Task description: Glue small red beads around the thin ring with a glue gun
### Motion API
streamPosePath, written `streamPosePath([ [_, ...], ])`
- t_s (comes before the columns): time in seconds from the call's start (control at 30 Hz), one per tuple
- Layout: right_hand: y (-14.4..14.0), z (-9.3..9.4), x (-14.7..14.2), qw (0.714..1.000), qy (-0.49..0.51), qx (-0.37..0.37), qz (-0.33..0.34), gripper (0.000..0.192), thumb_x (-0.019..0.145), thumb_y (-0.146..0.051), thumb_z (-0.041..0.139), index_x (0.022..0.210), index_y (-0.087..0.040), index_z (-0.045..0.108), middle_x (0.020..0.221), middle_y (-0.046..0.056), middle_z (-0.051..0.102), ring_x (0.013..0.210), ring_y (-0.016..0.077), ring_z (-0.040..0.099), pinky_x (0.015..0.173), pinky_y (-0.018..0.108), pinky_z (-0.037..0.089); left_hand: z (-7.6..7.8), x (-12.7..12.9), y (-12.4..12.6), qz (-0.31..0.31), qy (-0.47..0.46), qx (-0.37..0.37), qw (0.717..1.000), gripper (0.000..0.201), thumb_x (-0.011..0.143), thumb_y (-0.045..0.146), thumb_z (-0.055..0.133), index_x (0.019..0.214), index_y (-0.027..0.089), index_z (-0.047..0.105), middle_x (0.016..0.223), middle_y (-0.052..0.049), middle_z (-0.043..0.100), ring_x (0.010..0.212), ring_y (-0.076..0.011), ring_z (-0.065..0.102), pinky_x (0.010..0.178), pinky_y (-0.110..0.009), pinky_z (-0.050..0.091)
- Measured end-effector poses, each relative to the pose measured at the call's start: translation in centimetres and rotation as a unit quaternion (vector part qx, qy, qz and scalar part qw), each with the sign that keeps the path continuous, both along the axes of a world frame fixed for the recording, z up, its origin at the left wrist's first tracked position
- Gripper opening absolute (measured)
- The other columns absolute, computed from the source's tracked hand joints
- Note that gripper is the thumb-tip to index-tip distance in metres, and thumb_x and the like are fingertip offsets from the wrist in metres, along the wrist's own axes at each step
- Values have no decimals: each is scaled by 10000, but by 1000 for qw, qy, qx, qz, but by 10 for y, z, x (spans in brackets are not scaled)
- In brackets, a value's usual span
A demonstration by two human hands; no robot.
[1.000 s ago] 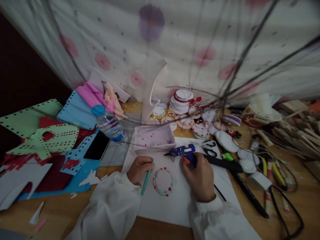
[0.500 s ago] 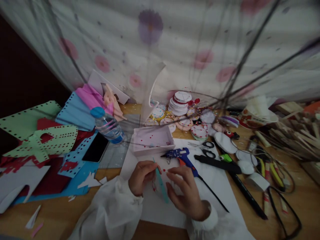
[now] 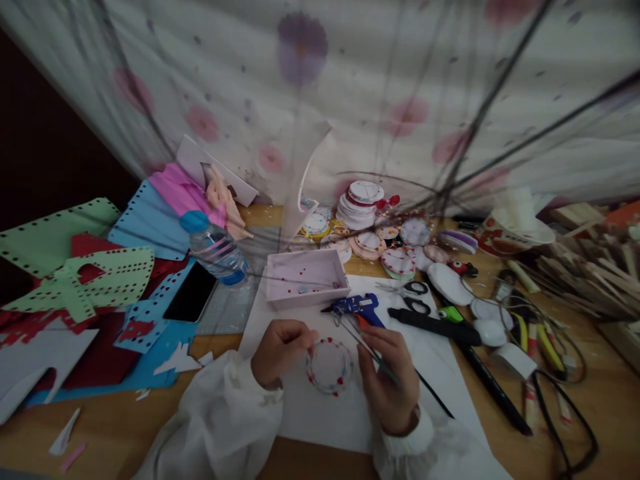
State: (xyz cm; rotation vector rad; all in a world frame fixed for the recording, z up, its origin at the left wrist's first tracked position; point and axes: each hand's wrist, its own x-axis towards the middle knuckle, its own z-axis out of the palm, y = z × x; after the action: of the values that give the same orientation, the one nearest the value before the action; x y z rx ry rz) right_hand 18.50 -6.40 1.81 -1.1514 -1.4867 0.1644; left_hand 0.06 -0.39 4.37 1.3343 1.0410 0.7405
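Observation:
A round white disc (image 3: 329, 365) rimmed with small red and blue dots lies on a white paper sheet (image 3: 345, 420). My left hand (image 3: 280, 347) pinches the disc's left rim with curled fingers. My right hand (image 3: 387, 380) is just right of the disc and grips a thin teal tool (image 3: 371, 351) whose tip points up and to the left, over the disc's upper right edge. A blue glue gun (image 3: 357, 307) lies on the sheet just beyond both hands. Behind it stands a shallow pink box (image 3: 306, 277) holding tiny red pieces.
Scissors (image 3: 415, 297), a black tool (image 3: 435, 327) and pliers (image 3: 545, 347) lie to the right. Stacks of decorated discs (image 3: 364, 203) sit at the back. At left are a water bottle (image 3: 215, 250), a phone (image 3: 191, 300) and perforated coloured foam sheets (image 3: 85, 280). A flowered curtain (image 3: 350, 87) hangs behind.
My right hand let go of the glue gun, came to the disc and took the teal tool from my left hand. My left hand now pinches the disc's rim.

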Motion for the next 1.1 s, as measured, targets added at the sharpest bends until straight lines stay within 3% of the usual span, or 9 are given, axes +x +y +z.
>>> streamPosePath([
  [0.13,5,-3,2,984,150,-84,-46,117,839,-172,568,946,-219,569,871,46,608,794,188,612,685,341,517,-2,-16,10,-111,47,-49,991,408,739,432,596,454,140,596,370,49,346,381,-63,266,411,-230,180],
  [0.23,5,-2,0,971,204,-122,-13,61,852,-212,556,911,-212,538,827,30,590,725,158,599,630,290,509,-8,-19,11,-190,63,-125,972,390,715,475,630,569,118,680,359,58,347,347,-59,248,370,-227,134],
  [0.33,3,-1,-5,973,189,-128,26,53,847,-195,555,888,-217,531,797,13,574,701,140,579,628,266,495,-14,-15,8,-225,72,-151,960,365,692,467,673,678,105,722,385,49,413,349,-61,294,357,-211,157],
  [0.5,-1,-5,-11,975,155,-156,38,60,837,-175,554,874,-215,529,783,11,566,693,140,569,597,250,477,-18,-12,7,-214,76,-149,962,336,669,441,706,706,108,736,449,23,515,372,-56,325,369,-200,197],
  [0.73,-1,-10,-11,972,144,-185,27,64,832,-186,558,882,-213,531,760,4,560,662,141,561,586,261,476,-16,-12,8,-220,72,-149,961,299,673,409,701,685,113,738,419,35,473,375,-57,302,376,-207,177],
  [1.1,-2,-9,-11,975,124,-183,24,69,836,-184,548,889,-223,525,761,-5,555,663,140,560,584,259,472,-21,-12,8,-220,45,-139,964,256,673,380,716,683,126,745,523,-15,612,421,-71,384,423,-206,261],
])
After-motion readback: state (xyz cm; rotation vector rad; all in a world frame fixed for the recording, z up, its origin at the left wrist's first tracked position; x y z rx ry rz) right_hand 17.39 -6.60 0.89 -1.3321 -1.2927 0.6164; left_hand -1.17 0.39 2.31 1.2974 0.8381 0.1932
